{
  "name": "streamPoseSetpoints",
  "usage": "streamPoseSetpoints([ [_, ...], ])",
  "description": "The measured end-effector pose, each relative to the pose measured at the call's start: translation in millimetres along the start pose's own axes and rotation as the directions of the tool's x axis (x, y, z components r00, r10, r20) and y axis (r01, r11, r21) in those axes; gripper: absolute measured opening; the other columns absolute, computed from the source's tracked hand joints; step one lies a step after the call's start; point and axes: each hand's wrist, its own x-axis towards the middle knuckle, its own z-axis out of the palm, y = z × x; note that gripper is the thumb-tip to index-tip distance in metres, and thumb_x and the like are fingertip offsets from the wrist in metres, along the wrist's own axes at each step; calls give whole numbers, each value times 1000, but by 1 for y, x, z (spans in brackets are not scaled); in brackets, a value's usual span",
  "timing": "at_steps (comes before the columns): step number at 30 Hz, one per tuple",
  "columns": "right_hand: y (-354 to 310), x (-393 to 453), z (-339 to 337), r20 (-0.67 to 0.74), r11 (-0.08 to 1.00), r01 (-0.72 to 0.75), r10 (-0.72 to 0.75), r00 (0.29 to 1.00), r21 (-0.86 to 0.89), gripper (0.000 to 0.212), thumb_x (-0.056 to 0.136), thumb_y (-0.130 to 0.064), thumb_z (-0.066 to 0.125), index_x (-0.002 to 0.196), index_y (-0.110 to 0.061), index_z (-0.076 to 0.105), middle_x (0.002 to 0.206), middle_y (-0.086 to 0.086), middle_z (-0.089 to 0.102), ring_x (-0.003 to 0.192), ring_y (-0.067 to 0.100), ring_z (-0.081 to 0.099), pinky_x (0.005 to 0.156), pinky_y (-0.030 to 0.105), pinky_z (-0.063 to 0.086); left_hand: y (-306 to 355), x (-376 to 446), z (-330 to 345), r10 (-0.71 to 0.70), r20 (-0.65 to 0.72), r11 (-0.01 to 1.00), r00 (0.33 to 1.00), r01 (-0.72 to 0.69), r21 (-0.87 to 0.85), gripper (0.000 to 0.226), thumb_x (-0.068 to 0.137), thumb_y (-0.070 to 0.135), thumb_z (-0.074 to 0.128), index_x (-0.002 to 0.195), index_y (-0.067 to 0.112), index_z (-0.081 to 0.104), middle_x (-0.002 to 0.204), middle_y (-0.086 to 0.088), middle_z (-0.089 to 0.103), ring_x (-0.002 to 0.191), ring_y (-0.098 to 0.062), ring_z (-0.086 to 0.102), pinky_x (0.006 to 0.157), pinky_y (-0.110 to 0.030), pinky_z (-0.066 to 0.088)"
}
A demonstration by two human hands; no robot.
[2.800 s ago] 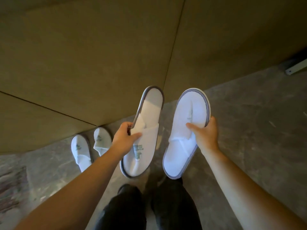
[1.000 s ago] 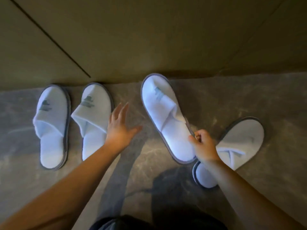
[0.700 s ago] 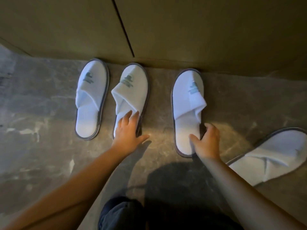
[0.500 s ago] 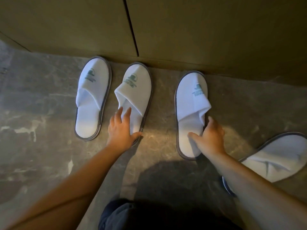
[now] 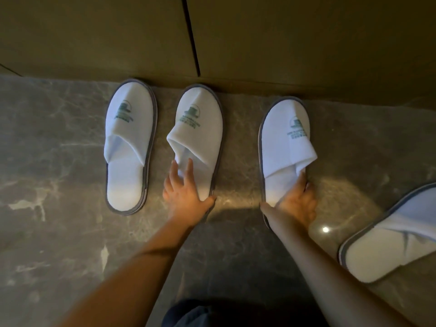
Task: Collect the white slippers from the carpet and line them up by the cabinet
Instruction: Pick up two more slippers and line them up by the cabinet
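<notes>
Three white slippers with grey rims and green logos stand toes-first against the brown cabinet (image 5: 295, 43): the left slipper (image 5: 129, 131), the middle slipper (image 5: 200, 131) and the right slipper (image 5: 283, 142). My left hand (image 5: 186, 197) rests on the heel of the middle slipper with straight fingers. My right hand (image 5: 297, 204) holds the heel of the right slipper, thumb at its left rim and fingers along its right rim. A fourth slipper (image 5: 389, 246) lies askew at the right edge, apart from the row.
The floor (image 5: 59, 173) is dark grey marbled stone. A vertical seam (image 5: 191, 36) splits the cabinet front above the middle slipper. My dark trouser knee (image 5: 212, 312) shows at the bottom.
My right hand straightened the right slipper and pushed it toes-first towards the cabinet. My left hand came down onto the middle slipper's heel. The fourth slipper stayed where it was set down.
</notes>
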Motion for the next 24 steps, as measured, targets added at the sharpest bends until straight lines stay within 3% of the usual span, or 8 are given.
streamPoseSetpoints([
  [13, -26, -15, 17, 0, 997, 50, -50, 999, 52, 111, 57, -33, 80, 140, -22, 7, 147, 17, 22, 130, 37, 26, 105, 52, 28, -7, 3, 5, 22, -4, 1000, 1000, -22, -4, 103, 67, 51, 68, 142, 26, 3, 154, -11, 1, 137, -40, 9, 110, -56, 16],
  [24, -27, -15, 16, -13, 993, -3, 5, 1000, 114, 107, 60, -30, 79, 141, -19, 9, 147, 18, 23, 130, 37, 26, 104, 53, 28, -5, 4, 4, 26, -5, 1000, 1000, -26, -14, 102, 67, 50, 67, 142, 25, 3, 154, -11, 1, 138, -40, 8, 110, -57, 15],
])
